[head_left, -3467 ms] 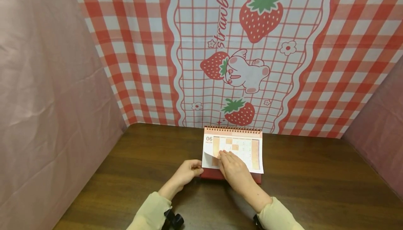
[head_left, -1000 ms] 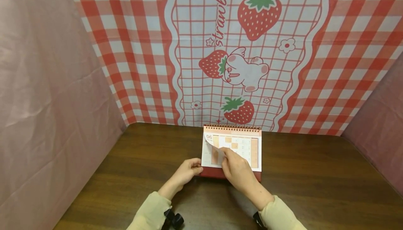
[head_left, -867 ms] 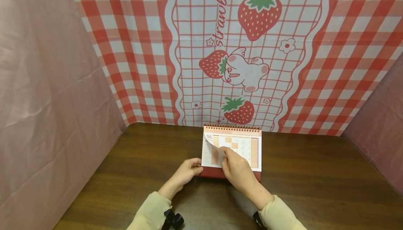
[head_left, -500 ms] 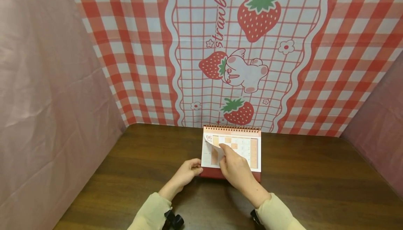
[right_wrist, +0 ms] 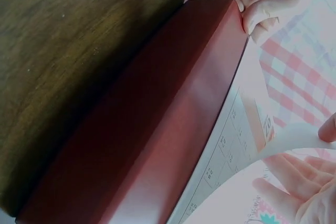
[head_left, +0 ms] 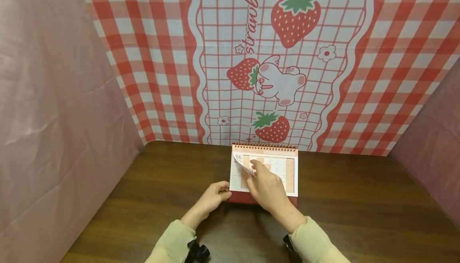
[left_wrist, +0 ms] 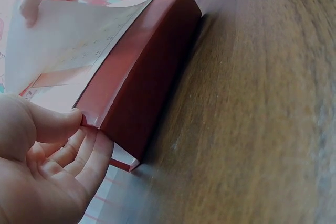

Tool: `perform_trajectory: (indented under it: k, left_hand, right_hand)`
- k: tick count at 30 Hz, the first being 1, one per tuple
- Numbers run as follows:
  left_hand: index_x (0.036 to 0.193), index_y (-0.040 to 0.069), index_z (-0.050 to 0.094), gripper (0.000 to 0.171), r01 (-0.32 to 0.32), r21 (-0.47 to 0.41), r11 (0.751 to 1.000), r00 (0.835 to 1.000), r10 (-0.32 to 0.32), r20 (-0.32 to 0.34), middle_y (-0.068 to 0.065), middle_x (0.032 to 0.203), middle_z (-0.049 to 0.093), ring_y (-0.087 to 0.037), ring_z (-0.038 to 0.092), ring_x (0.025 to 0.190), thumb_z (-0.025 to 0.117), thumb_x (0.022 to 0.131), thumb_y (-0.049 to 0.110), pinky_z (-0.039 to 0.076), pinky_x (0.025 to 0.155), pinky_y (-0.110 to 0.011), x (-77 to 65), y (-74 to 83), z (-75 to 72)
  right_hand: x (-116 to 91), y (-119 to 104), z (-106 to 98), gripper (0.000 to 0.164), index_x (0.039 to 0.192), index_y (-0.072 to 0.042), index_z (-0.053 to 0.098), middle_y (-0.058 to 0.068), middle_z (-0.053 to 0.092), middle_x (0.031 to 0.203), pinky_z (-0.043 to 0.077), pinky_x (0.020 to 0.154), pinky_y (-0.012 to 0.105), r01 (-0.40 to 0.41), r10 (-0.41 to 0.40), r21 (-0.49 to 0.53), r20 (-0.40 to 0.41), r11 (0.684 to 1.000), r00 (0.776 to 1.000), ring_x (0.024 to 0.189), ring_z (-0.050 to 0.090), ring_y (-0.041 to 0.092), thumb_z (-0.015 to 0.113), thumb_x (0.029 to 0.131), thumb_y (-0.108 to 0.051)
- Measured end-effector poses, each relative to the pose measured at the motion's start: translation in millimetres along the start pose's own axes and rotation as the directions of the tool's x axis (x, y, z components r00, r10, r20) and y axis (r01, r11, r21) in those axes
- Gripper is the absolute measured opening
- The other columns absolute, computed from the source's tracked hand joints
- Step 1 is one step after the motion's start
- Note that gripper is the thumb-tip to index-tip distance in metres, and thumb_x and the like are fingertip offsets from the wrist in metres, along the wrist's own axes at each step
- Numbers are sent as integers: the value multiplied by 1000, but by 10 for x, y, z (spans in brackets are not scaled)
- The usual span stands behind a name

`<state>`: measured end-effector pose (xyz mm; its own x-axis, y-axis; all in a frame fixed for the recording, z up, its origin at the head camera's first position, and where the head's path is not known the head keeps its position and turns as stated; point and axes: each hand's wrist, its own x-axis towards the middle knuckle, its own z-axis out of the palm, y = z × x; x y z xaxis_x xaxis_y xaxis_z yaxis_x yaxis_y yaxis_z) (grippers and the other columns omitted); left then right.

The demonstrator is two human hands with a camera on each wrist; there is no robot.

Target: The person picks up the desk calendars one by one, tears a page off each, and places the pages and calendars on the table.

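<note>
A spiral-bound desk calendar (head_left: 274, 175) on a dark red stand (head_left: 242, 197) faces me, its top page marked 06. My left hand (head_left: 212, 196) pinches the stand's lower left corner, thumb in front and fingers curled behind, as the left wrist view shows. In front of the calendar, my right hand (head_left: 268, 189) has the 06 page (left_wrist: 58, 35) between thumb and fingers. That page's lower left part is lifted and curls to the right. Under it shows another page (right_wrist: 231, 135) with date squares, marked 07 in the right wrist view. The right hand covers the calendar's lower middle.
Everything stands on a dark wooden table (head_left: 172, 167). Behind the calendar hangs a red-and-white checked cloth (head_left: 172, 55) with strawberries. Pinkish drapes (head_left: 64, 115) close off the left side and the right.
From lying flat on the page, my right hand came to grip it, lifting its lower left part. Lately its fingers shifted slightly up and loosened. The left hand has stayed at the corner.
</note>
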<state>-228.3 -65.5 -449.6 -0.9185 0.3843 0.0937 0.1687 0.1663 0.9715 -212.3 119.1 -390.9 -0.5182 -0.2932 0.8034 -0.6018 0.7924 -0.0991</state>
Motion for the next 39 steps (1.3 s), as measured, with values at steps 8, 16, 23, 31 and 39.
perform_trajectory:
  k: [8, 16, 23, 31, 39]
  left_hand:
    - [100, -11, 57, 18, 7, -2, 1000, 1000, -7, -4, -18, 86, 61, -10, 52, 72, 51, 85, -3, 44, 68, -25, 11, -5, -1]
    - [99, -13, 57, 18, 10, -1, 1000, 1000, -10, -6, -18, 84, 60, -10, 51, 71, 50, 85, -5, 43, 67, -26, -15, 87, -5]
    - [97, -16, 55, 17, 11, 6, 1000, 1000, -11, -1, -22, 83, 59, -12, 50, 71, 49, 84, -7, 43, 69, -28, -124, 312, 1]
    - [99, -17, 54, 17, -4, 0, 1000, 1000, 4, 30, -27, 87, 57, -14, 50, 73, 47, 85, -9, 43, 69, -27, -129, 307, -11]
    - [99, -15, 54, 17, -10, 10, 1000, 999, 9, 45, -25, 87, 58, -13, 50, 73, 47, 85, -10, 44, 69, -29, -127, 305, -22]
  right_hand:
    - [17, -22, 14, 31, 102, 1, 55, 13, 66, 77, 48, 47, 35, -16, 16, -8, 24, 1000, 1000, 63, 64, 20, 63, 77, -15]
    - [39, -43, 19, 31, 99, 2, 54, 11, 63, 74, 47, 44, 37, -32, 34, -41, 48, 999, 998, 59, 60, 24, 68, 78, -17]
    - [51, -73, 9, 28, 99, 1, 55, 10, 64, 74, 44, 41, 35, -32, 34, -36, 53, 999, 998, 55, 58, 23, 64, 75, -10]
    - [84, -109, 35, 31, 99, 1, 55, 9, 61, 72, 42, 39, 35, -59, 63, -46, 80, 997, 995, 48, 52, 23, 64, 71, -7]
    - [133, -121, 65, 30, 97, -1, 55, 10, 60, 69, 43, 42, 36, -61, 72, -121, 89, 991, 993, 50, 55, 26, 68, 71, -10]
